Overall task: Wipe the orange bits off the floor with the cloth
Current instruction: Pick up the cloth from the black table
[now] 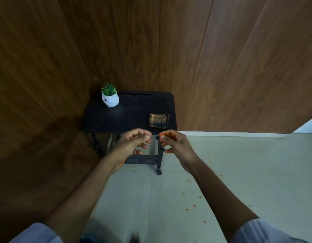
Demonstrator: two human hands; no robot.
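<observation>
Both hands hold nothing, left hand [134, 143] and right hand [176, 144] w/ fingers loosely curled near the table edge, prob. to reach the folded cloth [158, 120] at 12 o'clock, while orange bits [194, 205] lie on the floor [257, 172] at 4 o'clock.

Both bare forearms reach forward, sleeves pushed up near the elbows. The left grip [135, 143] and right grip [173, 143] hang in the air close together, thumbs facing, fingers loosely curled and holding nothing, with a narrow gap between their fingertips.
</observation>
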